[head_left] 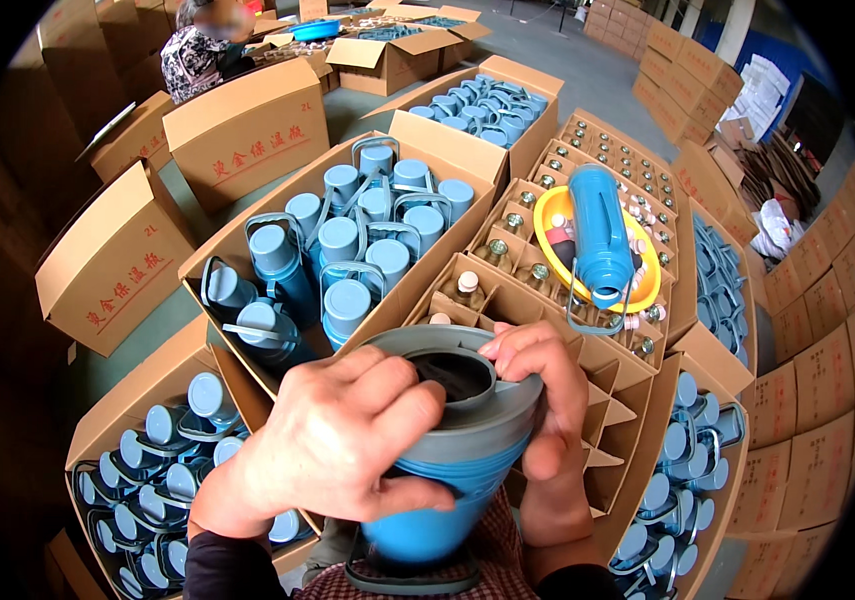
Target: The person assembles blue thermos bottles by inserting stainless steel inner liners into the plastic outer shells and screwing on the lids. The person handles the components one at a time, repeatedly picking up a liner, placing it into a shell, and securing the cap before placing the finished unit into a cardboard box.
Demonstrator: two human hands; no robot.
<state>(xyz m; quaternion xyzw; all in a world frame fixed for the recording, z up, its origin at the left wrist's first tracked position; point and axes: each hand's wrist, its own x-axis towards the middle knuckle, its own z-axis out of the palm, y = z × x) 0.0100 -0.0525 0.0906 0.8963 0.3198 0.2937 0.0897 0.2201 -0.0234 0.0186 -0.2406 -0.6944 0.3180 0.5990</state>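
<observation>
Upright in front of me is a blue vacuum flask body (427,525) with a wide grey ring (492,362) around a dark round opening at its top. My left hand (332,440) is closed around its left side, fingers curled over the ring. On the other side my right hand (547,400) grips the ring, its fingers at the rim. A dark carrying handle (412,578) shows at the flask's lower end. Just beyond the hands, a glass liner (466,288) with a white top stands in a divided carton (602,440).
A yellow basin (548,205) holding another blue flask body (602,225) sits on cartons of glass liners. Capped blue flasks fill a carton (417,262) ahead-left, and others on both sides. Closed cartons (247,135) stand at left; a person (197,60) is at far left.
</observation>
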